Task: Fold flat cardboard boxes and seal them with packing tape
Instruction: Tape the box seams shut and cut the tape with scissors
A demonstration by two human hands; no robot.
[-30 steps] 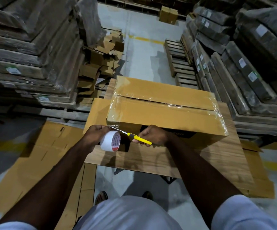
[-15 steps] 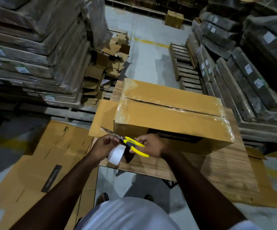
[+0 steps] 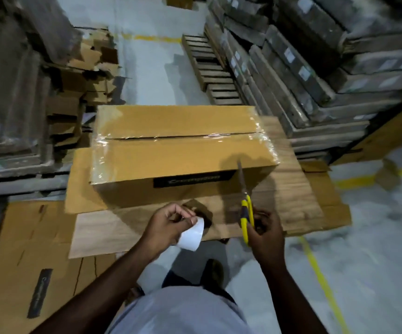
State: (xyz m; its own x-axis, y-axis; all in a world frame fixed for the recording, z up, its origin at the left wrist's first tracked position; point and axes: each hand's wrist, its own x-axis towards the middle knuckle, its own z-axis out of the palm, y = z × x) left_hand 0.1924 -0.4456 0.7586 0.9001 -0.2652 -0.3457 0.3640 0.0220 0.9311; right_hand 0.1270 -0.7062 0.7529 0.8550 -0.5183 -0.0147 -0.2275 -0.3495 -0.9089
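Taped cardboard box (image 3: 183,150) sits on the wooden table (image 3: 291,189), at 12 o'clock from both hands. Left hand (image 3: 168,225) grips the tape roll (image 3: 191,236); right hand (image 3: 265,233) grasps yellow scissors (image 3: 245,201).

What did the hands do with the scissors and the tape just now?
The right hand pulled the scissors away from the tape roll, off to the right, and turned them so the blades point up toward the box. The left hand lowered the roll a little toward the person. Each hand holds the same thing as before, and the taped box stayed on the table.
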